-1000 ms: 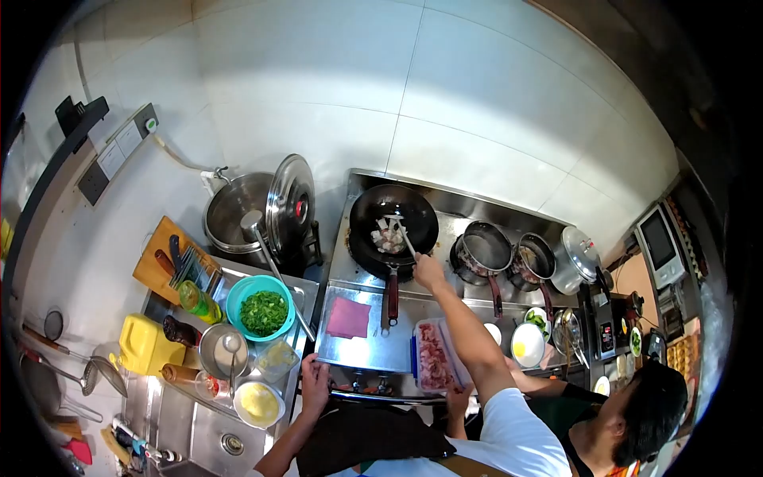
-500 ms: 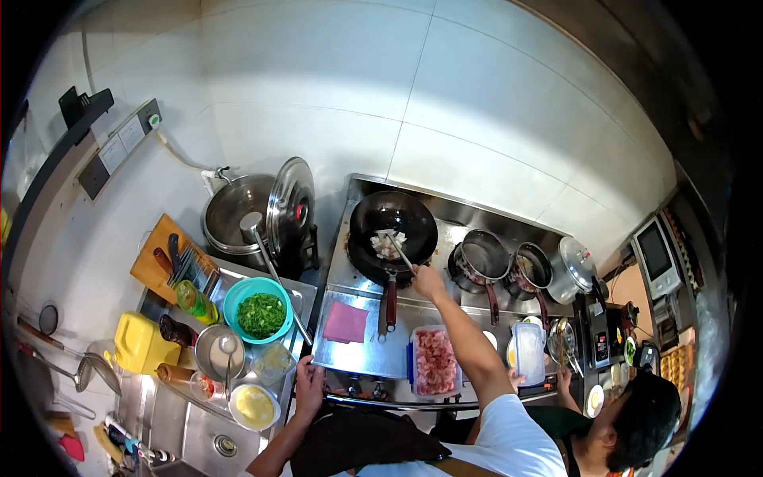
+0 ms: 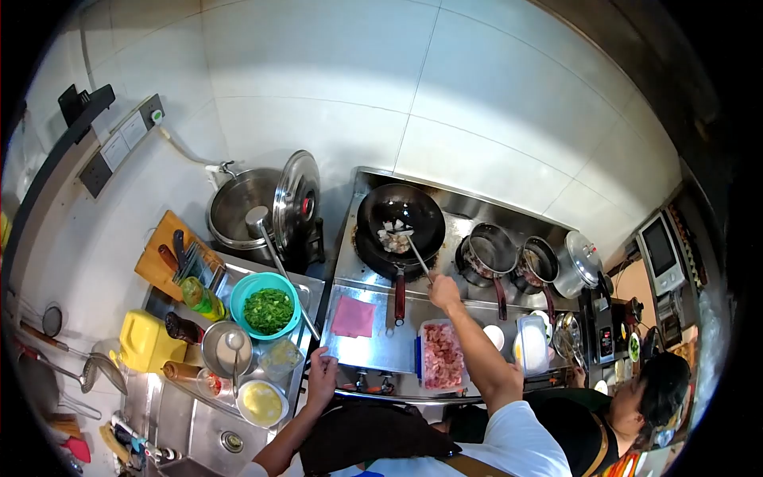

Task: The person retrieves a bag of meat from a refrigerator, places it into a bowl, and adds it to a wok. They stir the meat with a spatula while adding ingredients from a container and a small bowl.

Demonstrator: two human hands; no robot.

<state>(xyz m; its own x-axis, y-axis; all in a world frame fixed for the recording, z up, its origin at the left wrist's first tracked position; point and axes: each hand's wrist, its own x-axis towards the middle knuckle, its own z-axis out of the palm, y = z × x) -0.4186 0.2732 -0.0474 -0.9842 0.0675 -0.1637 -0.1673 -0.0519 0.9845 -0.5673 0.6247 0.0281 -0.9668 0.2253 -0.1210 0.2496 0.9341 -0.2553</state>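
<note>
My right hand (image 3: 444,292) is closed around the handle of a metal spatula (image 3: 418,257). Its blade rests among pale chopped pieces of meat or fat (image 3: 394,241) inside a black wok (image 3: 425,215) on the stove. The wok's wooden handle (image 3: 400,298) points toward me, untouched. My left hand (image 3: 322,377) holds nothing, fingers loosely apart at the stove's front left corner. Beneath my right forearm sits a plastic container of raw diced meat (image 3: 442,356). A pink cloth (image 3: 353,316) lies flat on the steel between my hands.
Left are a turquoise bowl of chopped greens (image 3: 295,316), a bowl of yellow liquid (image 3: 280,408) and a yellow jug (image 3: 147,342). A long ladle (image 3: 282,266) leans from the big pot (image 3: 225,232). Two saucepans (image 3: 491,250) stand right of the wok, and a co-worker (image 3: 628,397) stands at right.
The spatula's blade has shifted within the wok, and the pale pieces lie more gathered. My left hand has come up slightly at the stove's corner. The whole view has shifted a little.
</note>
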